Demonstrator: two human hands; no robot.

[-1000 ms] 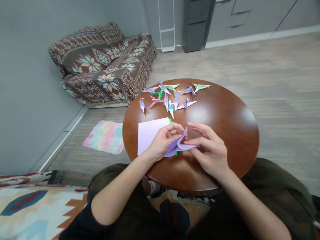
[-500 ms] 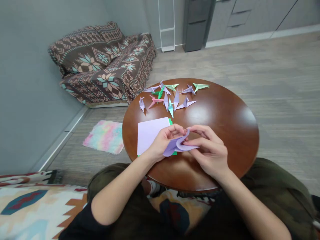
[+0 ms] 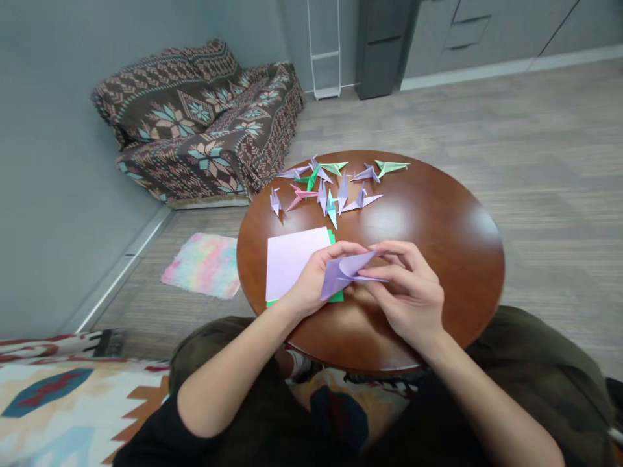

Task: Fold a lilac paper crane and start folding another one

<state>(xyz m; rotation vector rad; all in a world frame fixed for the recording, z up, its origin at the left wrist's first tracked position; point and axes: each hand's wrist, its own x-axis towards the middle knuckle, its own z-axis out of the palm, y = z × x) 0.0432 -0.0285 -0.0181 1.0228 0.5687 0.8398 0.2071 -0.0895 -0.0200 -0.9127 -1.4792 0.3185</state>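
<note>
Between my two hands is a partly folded sheet of purple origami paper [image 3: 335,275], held above the near half of the round table. My left hand [image 3: 311,279] grips its left side, with the fingers behind the sheet and partly hidden. My right hand [image 3: 411,292] pinches the right corners, one finger reaching between the layers, so the upper flap bows open. Just left of the folded piece lies a stack of square paper [image 3: 294,263], lilac on top with green edges showing beneath. My left wrist passes over the stack's lower right part.
Several folded paper cranes in purple, green, pink and blue stand along the far side of the brown table [image 3: 438,227], among them a pink crane [image 3: 300,196]. A patterned covered sofa [image 3: 209,130] and a pastel rug [image 3: 202,264] are beyond the table's left.
The purple paper's upper flap has swung to the right and lies flatter, its curl now wider. My left fingers have shifted slightly right, closer to my right fingertips.
</note>
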